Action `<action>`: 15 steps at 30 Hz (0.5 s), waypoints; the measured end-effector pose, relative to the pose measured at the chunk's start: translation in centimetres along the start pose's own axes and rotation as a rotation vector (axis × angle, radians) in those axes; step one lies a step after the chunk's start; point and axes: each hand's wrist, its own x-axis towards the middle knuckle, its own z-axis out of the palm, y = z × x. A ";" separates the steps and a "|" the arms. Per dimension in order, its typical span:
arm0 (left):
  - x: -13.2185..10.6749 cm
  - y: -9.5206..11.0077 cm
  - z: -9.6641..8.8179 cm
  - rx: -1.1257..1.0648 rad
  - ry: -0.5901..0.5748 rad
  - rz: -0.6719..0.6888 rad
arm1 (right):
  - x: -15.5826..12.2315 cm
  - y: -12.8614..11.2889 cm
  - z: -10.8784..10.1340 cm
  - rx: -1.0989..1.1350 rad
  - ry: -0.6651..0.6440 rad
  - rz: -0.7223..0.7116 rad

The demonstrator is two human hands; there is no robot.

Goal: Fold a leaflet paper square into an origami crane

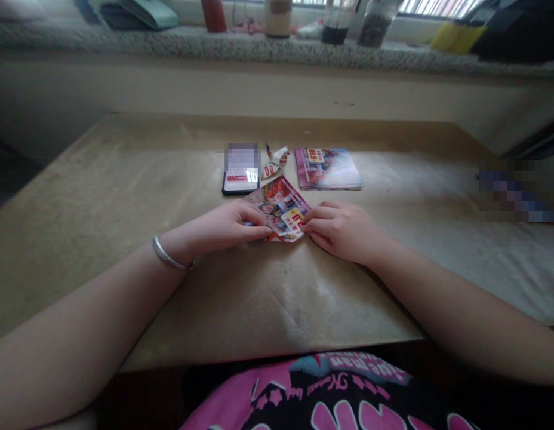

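Observation:
A folded piece of colourful printed paper [282,209] lies on the brown paper-covered table [125,197] in front of me. My left hand [230,227] presses its fingertips together on the paper's left side. My right hand [339,230] pinches the paper's right edge with curled fingers. Both hands rest on the table. A silver bangle [169,257] sits on my left wrist.
Behind the paper lie a phone [241,173], a small folded paper crane [274,162] and a stack of printed sheets [327,168]. A stone ledge [259,48] at the back holds jars and bottles. A blurred object [519,188] lies at the right.

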 end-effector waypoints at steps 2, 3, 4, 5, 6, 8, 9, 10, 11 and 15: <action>0.0 0.0 0.0 -0.002 -0.018 -0.040 | 0.0 0.0 -0.1 0.003 -0.011 0.019; 0.1 0.1 0.1 0.003 -0.018 -0.066 | 0.0 -0.1 -0.1 0.000 -0.018 0.030; 0.1 0.1 0.1 0.019 -0.004 -0.086 | 0.1 -0.1 -0.2 -0.005 -0.023 0.041; 0.1 0.1 0.2 0.045 0.011 -0.091 | 0.1 -0.1 -0.2 -0.010 -0.031 0.051; 0.1 0.1 0.3 0.078 0.022 -0.079 | 0.1 -0.1 -0.3 -0.014 -0.037 0.060; 0.2 0.2 0.5 0.149 0.044 -0.024 | 0.1 -0.2 -0.3 -0.009 -0.043 0.076; 0.2 0.2 0.6 0.181 0.063 0.000 | 0.1 -0.2 -0.2 -0.004 -0.037 0.089; 0.2 0.2 0.7 0.209 0.084 0.014 | 0.1 -0.2 -0.1 0.001 -0.022 0.106; 0.2 0.2 0.8 0.235 0.107 0.016 | 0.0 -0.2 0.0 0.006 -0.001 0.125; 0.1 0.3 1.0 0.314 0.156 -0.017 | -0.2 0.0 0.5 0.034 0.066 0.138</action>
